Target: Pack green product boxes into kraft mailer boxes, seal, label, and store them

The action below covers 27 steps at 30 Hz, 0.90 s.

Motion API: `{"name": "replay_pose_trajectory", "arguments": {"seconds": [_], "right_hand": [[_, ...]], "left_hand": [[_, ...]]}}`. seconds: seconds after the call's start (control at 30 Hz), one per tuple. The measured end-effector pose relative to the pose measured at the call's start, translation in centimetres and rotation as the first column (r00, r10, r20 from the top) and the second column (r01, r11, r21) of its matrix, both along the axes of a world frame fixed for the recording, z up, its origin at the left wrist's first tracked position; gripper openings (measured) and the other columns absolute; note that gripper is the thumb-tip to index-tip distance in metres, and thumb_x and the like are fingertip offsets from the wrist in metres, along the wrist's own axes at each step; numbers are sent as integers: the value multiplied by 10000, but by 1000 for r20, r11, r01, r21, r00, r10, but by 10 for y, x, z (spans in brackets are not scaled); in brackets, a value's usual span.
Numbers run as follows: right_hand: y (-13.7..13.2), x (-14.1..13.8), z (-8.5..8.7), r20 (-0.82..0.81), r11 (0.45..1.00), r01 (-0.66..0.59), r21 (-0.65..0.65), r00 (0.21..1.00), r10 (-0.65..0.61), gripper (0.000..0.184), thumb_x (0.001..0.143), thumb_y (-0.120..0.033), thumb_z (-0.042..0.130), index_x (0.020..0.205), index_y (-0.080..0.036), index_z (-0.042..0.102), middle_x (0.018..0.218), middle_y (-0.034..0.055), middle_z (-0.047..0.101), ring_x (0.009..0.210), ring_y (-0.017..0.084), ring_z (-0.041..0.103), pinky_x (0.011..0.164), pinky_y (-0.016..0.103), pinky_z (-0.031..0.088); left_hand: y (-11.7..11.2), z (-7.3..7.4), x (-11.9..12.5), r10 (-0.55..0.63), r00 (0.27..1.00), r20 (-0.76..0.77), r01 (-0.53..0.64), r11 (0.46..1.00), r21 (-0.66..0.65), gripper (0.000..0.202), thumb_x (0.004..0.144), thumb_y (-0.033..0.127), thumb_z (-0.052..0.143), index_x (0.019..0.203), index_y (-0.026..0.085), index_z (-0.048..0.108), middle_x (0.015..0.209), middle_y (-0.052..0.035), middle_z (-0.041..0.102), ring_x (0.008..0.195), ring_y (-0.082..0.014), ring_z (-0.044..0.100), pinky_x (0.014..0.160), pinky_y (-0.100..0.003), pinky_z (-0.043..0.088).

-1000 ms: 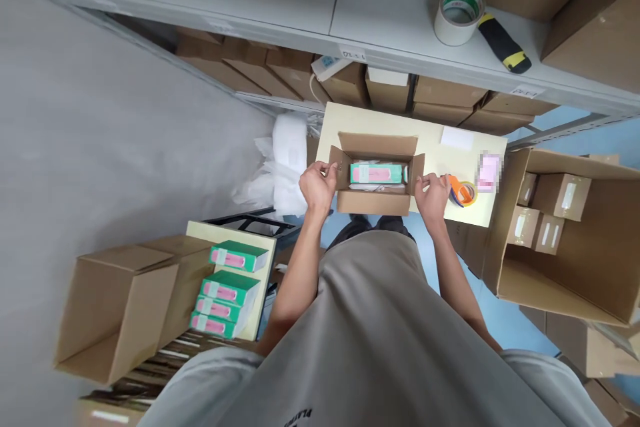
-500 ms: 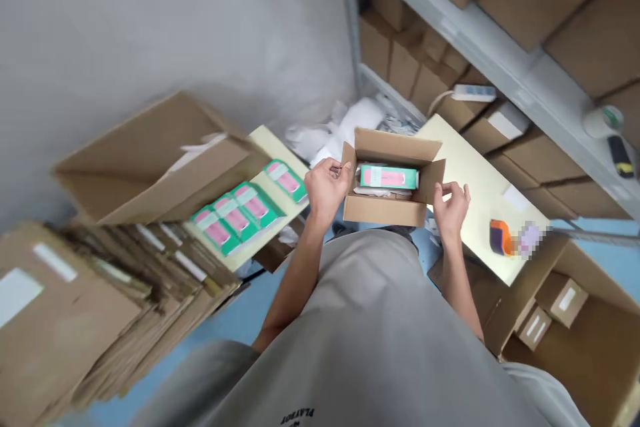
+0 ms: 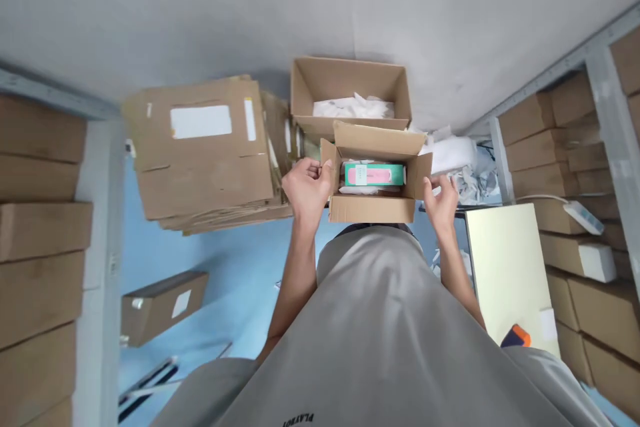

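A small cardboard box (image 3: 371,209), its flaps standing up, is held in front of my body. In it lies a green and pink packaged item (image 3: 375,174) with white paper around and under it. My left hand (image 3: 307,188) pinches the box's left flap between thumb and fingers. At the opposite end, my right hand (image 3: 441,201) grips the right flap, its thumb at the edge and its fingers curled. Just beyond is a larger open carton (image 3: 351,73) with white paper (image 3: 354,107) inside.
Flattened cardboard (image 3: 200,170) is stacked at the left. Shelves of boxes (image 3: 40,293) flank both sides. Right of me stands a pale tabletop (image 3: 507,260) bearing an orange and dark object (image 3: 516,336). A closed carton (image 3: 163,307) lies on the blue floor.
My view has turned left, bringing the carton and flattened cardboard ahead of me. Both hands still hold the small box, which has moved along with my body.
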State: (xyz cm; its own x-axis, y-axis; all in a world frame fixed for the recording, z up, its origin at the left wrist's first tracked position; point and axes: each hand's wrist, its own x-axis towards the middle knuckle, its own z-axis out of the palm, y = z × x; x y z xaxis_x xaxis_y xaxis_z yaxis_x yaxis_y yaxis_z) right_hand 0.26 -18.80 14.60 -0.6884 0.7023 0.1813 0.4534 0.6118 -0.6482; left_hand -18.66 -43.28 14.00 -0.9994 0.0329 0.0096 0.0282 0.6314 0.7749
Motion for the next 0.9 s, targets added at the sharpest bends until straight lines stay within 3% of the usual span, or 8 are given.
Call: {"name": "replay_pose_trajectory", "arguments": {"seconds": [0.1,0.23,0.37,0.67,0.8,0.9], "right_hand": [[-11,-45,-10,43,992,-124,-24,991,125,301,1101,-463,565,852,-296,541,800,-4,745,816,250,730,1409,671,335],[-17,-85,-21,78,975,-216,-58,972,220,268,1086,-425,564,855,-295,523,824,7,756,822,255,739,1407,670,328],[-13,-105,-26,111,969,-231,-87,965,240,251,1074,-406,574,854,-296,521,844,17,770,824,263,742,1395,669,341],[4,-125,-27,236,967,-242,-82,938,255,240,1084,-392,560,866,-292,550,845,25,796,849,278,775,1384,666,337],[9,-139,-17,245,966,-258,9,937,248,228,1113,-431,561,966,-282,651,891,46,827,939,304,801,1376,664,340],[23,-176,-5,199,949,-308,71,936,289,251,1149,-436,543,1075,-272,718,993,70,854,1024,308,808,1372,622,357]], "left_hand": [[-29,-13,-16,101,994,44,-101,995,-7,222,933,340,758,784,246,623,759,-2,720,714,-195,665,743,-317,505],[-46,-29,-35,175,979,104,-174,985,-17,220,938,328,746,785,250,608,743,4,703,716,-198,665,754,-321,496],[-46,-40,-50,195,973,120,-194,981,-23,222,945,313,742,789,253,597,746,4,698,716,-197,660,750,-319,483],[-37,-53,-75,117,987,108,-111,992,-59,280,971,296,735,777,266,535,757,2,657,717,-199,624,752,-327,481],[-37,-52,-78,69,994,79,-60,991,-118,268,957,313,742,789,273,538,795,-18,680,754,-223,648,785,-350,501],[-33,-51,-75,49,997,53,-42,991,-128,211,958,305,733,832,273,568,866,-45,730,811,-242,693,822,-363,527]]}}
